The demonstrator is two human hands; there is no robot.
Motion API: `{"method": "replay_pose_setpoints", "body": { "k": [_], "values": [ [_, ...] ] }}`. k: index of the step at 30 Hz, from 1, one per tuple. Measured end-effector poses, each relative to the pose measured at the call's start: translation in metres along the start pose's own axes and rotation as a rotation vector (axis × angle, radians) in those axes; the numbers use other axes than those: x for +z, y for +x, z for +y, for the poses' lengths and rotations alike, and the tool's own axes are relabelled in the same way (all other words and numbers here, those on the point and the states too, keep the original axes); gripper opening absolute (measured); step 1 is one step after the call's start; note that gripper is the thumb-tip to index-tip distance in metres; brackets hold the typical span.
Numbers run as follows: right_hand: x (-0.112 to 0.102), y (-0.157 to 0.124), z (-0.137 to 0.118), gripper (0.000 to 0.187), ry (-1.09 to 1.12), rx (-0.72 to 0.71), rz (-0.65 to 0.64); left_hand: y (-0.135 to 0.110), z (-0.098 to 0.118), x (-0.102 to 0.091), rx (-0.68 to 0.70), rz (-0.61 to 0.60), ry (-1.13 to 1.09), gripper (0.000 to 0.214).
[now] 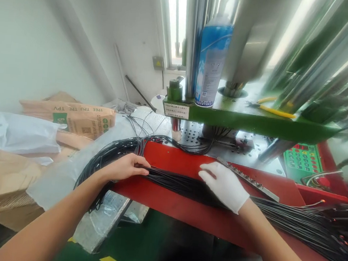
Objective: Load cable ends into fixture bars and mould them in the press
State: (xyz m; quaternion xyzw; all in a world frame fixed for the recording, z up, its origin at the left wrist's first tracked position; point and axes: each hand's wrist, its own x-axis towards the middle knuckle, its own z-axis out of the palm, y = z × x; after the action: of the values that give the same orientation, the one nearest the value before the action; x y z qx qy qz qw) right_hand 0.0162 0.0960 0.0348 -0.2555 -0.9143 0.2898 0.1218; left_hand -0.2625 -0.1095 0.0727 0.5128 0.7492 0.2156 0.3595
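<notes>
A long bundle of thin black cables (175, 182) runs across the red bench surface (171, 158). My left hand (128, 168), bare, is closed around the bundle at its left part, thumb and forefinger on the near side; the other fingers are hidden. My right hand (224, 185) wears a white glove and lies over the bundle further right, with fingers stretched and a little apart. Left of my left hand the cables curve into a coil (98, 160). A metal bar with a row of fittings (249, 179) lies just behind my right hand.
Behind the bench stands a green press plate (247, 122) carrying a blue spray can (213, 65) and yellow-handled pliers (273, 110). A green control panel (302, 160) is at right. Brown paper sacks (71, 115) and plastic sheeting (57, 177) lie at left.
</notes>
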Motion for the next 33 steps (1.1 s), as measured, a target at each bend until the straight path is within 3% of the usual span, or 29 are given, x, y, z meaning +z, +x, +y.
{"method": "replay_pose_setpoints", "body": {
  "k": [3, 6, 10, 15, 20, 23, 29, 33],
  "values": [
    [0.013, 0.001, -0.027, 0.050, 0.143, -0.028, -0.085, 0.007, 0.008, 0.002, -0.032, -0.040, -0.099, 0.030],
    [0.026, 0.006, -0.052, 0.066, 0.130, -0.074, -0.161, 0.016, 0.012, 0.008, -0.051, -0.064, -0.246, 0.030],
    [0.034, 0.015, -0.063, 0.042, 0.135, -0.078, -0.224, 0.021, 0.009, 0.013, -0.085, -0.061, -0.356, 0.033],
    [0.029, 0.020, -0.050, 0.027, 0.286, -0.011, -0.291, 0.021, 0.004, 0.012, -0.086, -0.087, -0.462, 0.036],
    [0.027, 0.025, -0.044, 0.020, 0.339, 0.081, -0.200, 0.021, 0.002, 0.011, -0.056, -0.169, -0.520, 0.038],
    [0.028, 0.028, -0.044, 0.019, 0.381, 0.098, -0.114, 0.020, 0.000, 0.011, -0.051, -0.154, -0.524, 0.036],
    [0.029, 0.028, -0.045, 0.019, 0.398, 0.097, -0.110, 0.019, 0.001, 0.011, -0.033, -0.128, -0.476, 0.038],
    [0.026, 0.027, -0.048, 0.020, 0.424, 0.125, -0.047, 0.019, 0.004, 0.008, 0.016, -0.191, -0.411, 0.042]
  ]
}}
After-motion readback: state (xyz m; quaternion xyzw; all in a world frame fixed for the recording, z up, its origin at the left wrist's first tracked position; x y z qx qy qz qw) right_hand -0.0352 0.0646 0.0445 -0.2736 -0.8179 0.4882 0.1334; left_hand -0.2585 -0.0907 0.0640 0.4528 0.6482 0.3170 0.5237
